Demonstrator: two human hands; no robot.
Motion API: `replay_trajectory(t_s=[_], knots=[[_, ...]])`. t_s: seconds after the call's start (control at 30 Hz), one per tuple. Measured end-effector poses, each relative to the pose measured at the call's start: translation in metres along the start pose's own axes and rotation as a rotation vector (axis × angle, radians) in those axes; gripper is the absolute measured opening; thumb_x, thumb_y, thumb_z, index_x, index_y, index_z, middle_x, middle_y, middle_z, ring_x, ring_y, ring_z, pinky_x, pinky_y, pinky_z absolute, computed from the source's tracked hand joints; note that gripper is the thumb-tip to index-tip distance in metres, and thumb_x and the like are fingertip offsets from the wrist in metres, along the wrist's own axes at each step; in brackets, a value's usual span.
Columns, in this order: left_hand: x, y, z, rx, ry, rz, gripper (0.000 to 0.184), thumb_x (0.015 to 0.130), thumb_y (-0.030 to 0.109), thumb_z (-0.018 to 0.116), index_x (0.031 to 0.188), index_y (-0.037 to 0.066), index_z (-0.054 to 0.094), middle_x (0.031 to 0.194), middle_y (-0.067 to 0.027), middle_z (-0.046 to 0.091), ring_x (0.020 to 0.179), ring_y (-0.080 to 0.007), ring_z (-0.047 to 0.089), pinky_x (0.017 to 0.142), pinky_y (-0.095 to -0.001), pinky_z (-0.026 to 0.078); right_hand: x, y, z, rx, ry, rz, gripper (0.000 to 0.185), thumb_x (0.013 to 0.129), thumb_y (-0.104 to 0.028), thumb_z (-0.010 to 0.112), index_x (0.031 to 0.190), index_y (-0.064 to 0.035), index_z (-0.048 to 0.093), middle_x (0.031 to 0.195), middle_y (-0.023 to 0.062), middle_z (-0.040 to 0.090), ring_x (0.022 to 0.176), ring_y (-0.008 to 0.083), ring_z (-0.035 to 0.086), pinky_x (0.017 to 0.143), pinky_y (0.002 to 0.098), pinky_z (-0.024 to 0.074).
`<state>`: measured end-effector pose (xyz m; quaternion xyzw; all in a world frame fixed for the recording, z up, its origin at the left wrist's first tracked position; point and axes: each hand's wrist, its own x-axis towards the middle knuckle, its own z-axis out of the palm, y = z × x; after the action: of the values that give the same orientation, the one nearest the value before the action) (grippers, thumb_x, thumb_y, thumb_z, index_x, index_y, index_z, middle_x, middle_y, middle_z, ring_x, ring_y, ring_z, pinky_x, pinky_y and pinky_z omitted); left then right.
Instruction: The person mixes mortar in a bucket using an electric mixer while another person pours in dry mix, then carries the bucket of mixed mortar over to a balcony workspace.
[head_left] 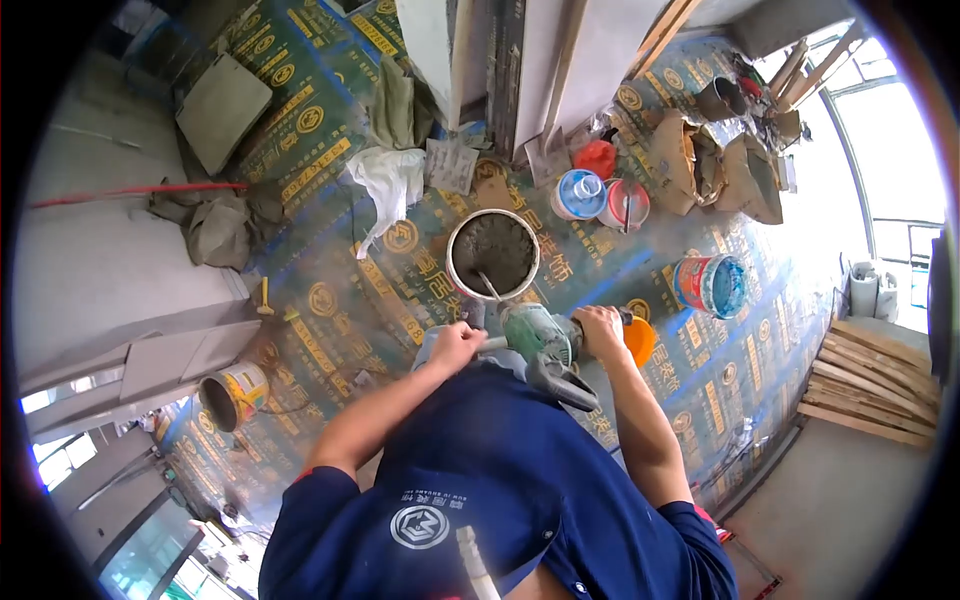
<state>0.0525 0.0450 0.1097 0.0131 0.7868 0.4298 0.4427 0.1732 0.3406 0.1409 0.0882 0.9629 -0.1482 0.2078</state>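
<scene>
One mixer [528,331] between both grips [460,345] [601,331]

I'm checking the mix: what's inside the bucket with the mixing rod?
Grey mortar, into which the mixing rod dips. The mortar covers the rod's end and the bottom of the bucket.

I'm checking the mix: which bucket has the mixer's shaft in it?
The white-rimmed bucket of grey mix, just ahead of the green mixer; the shaft dips into it alone.
</scene>
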Motion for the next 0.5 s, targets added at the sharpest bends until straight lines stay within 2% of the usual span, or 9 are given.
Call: replay_trajectory(t_s=[0.07,0.13,0.23,0.3,0.4,0.47,0.5], knots=[[0.000,0.003,0.003,0.182,-0.128,0.029,0.042,0.083,0.042,0.067,0.071,0.002,0.059,0.066,-0.0085,0.064,0.062,-0.0180,0.062,0.061,-0.0344,0.048,0.004,0.007,0.013,-0.024,-0.003,-0.011,0.033,0.061,-0.015,0.070,0.093,-0.0172,0.066,0.088,0.0042,0.066,0.093,0.0254,0.062,0.080,0.0396,0.0446],[0.002,0.003,0.008,0.253,-0.310,-0.024,0.048,0.083,0.048,0.064,0.101,0.004,0.067,0.092,-0.0103,0.069,0.084,-0.0186,0.064,0.076,-0.0321,0.048,0.011,0.013,0.027,-0.014,0.014,-0.017,0.031,0.060,-0.015,0.071,0.091,-0.0168,0.064,0.087,0.0042,0.065,0.093,0.0244,0.062,0.079,0.0394,0.0446],[0.011,-0.007,0.019,0.272,-0.260,0.146,0.049,0.079,0.053,0.067,0.092,0.007,0.072,0.084,-0.0132,0.069,0.081,-0.0231,0.067,0.075,-0.0366,0.049,0.017,0.014,0.050,-0.057,-0.052,0.004,0.020,0.067,-0.013,0.066,0.086,-0.0154,0.061,0.086,0.0052,0.064,0.092,0.0239,0.063,0.078,0.0395,0.0429],[0.031,-0.050,0.031,0.466,-0.265,-0.001,0.047,0.078,0.053,0.068,0.097,0.010,0.072,0.091,-0.0155,0.069,0.088,-0.0247,0.066,0.080,-0.0371,0.048,0.022,0.013,0.064,-0.031,-0.071,0.020,0.018,0.068,-0.013,0.065,0.086,-0.0155,0.061,0.087,0.0054,0.064,0.091,0.0242,0.063,0.078,0.0396,0.0427],[0.044,-0.070,0.036,0.628,-0.270,-0.026,0.045,0.075,0.051,0.071,0.099,0.013,0.071,0.093,-0.0137,0.069,0.086,-0.0294,0.066,0.076,-0.0385,0.050,0.030,0.011,0.074,-0.032,-0.041,0.015,0.016,0.069,-0.014,0.064,0.085,-0.0147,0.061,0.087,0.0056,0.064,0.090,0.0244,0.063,0.078,0.0399,0.0426],[0.043,-0.071,0.033,0.655,-0.327,-0.073,0.040,0.073,0.047,0.073,0.094,0.012,0.071,0.090,-0.0138,0.069,0.084,-0.0310,0.066,0.073,-0.0393,0.051,0.039,0.009,0.077,-0.104,0.005,-0.033,0.011,0.074,-0.017,0.061,0.084,-0.0152,0.063,0.081,0.0037,0.064,0.085,0.0223,0.064,0.076,0.0397,0.0429],[0.047,-0.083,0.036,0.689,-0.367,-0.082,0.050,0.073,0.052,0.070,0.102,0.011,0.068,0.099,-0.0152,0.068,0.093,-0.0325,0.065,0.080,-0.0412,0.050,0.042,0.006,0.074,-0.106,0.010,-0.055,0.011,0.074,-0.018,0.061,0.084,-0.0151,0.062,0.081,0.0031,0.064,0.086,0.0222,0.064,0.075,0.0393,0.0426]])
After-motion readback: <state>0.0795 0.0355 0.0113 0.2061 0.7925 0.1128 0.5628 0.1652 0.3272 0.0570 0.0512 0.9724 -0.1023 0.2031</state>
